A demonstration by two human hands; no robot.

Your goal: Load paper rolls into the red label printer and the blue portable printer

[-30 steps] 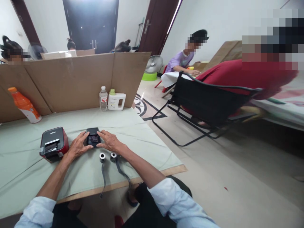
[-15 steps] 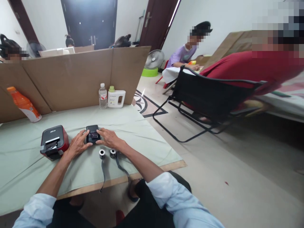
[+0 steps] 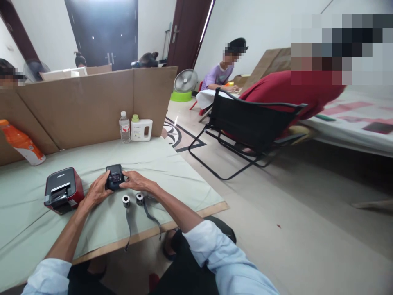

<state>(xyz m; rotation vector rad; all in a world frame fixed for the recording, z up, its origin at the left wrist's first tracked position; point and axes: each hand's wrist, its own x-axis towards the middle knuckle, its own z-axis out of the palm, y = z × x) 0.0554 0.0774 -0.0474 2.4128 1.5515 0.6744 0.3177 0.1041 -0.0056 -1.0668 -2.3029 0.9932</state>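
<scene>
A small black box-shaped device [image 3: 115, 169], with a dark glossy window on its top, is gripped from both sides on the table. My left hand [image 3: 98, 190] has its fingers and thumb against the left side. On the right side, my right hand [image 3: 136, 181] holds it between thumb and fingers. Left of my left hand stands a larger black and red printer [image 3: 66, 185] with a slot on its front. Nearer to me are two small rolls, a left roll [image 3: 125, 201] and a right roll [image 3: 140, 199], each with a dark strip trailing toward the table edge.
A pale green cloth covers the table [image 3: 172, 180]. Along its back stands a cardboard screen [image 3: 92, 106], with an orange bottle [image 3: 23, 143], a clear water bottle [image 3: 124, 128] and a white jug [image 3: 141, 130] before it. A person in red sits in a black folding chair [image 3: 254, 119] at right.
The camera view has shifted, so the room sits further left. Both hands stay on the black device, which is now tilted slightly, and my right fingers sit closer along its side.
</scene>
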